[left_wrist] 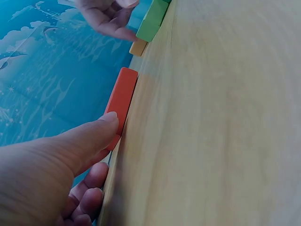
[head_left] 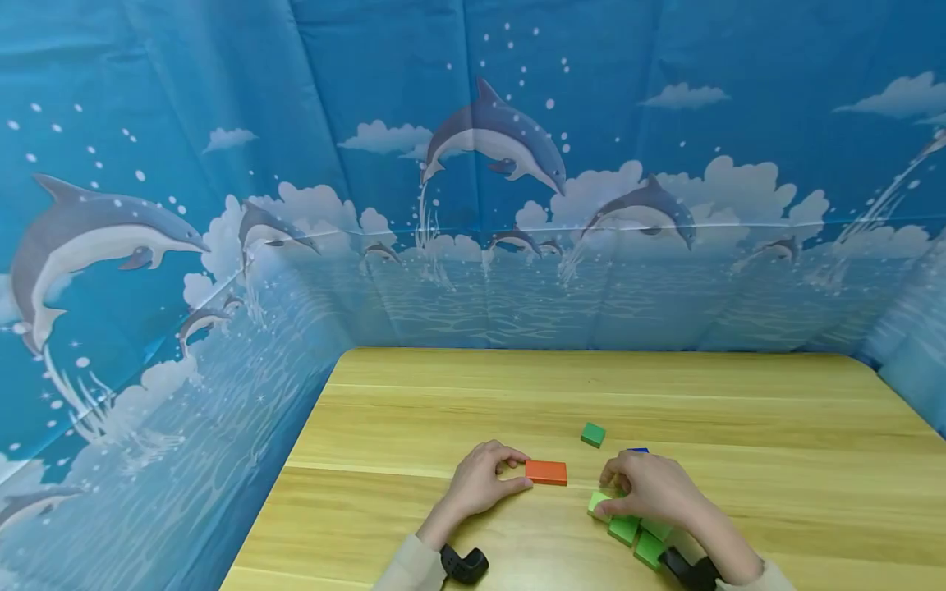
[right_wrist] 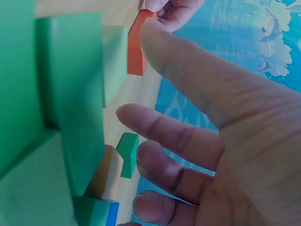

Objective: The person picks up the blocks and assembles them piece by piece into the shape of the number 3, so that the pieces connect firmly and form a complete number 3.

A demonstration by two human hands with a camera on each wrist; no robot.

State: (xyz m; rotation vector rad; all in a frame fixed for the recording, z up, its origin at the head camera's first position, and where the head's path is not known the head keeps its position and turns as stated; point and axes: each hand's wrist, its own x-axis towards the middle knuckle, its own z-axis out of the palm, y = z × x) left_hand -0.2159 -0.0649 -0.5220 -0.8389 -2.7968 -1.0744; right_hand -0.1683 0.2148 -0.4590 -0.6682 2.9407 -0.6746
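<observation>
A flat red-orange block (head_left: 546, 473) lies on the table, its left end pinched by my left hand (head_left: 480, 483). The left wrist view shows the thumb (left_wrist: 110, 118) against the side of the red block (left_wrist: 123, 94). Over the group of green blocks (head_left: 624, 530) hovers my right hand (head_left: 654, 490), fingers loosely bent and thumb apart from them. Its thumb overlaps a light green block (head_left: 597, 502) in the head view. In the right wrist view nothing sits between the thumb and fingers of the right hand (right_wrist: 202, 122).
A single green block (head_left: 593, 434) lies farther back. Part of a blue block (head_left: 639, 450) shows behind the right hand, and an orange block (right_wrist: 106, 176) sits by the green ones. The wooden table (head_left: 414, 394) meets a dolphin-print curtain (head_left: 473, 287) at its back and left.
</observation>
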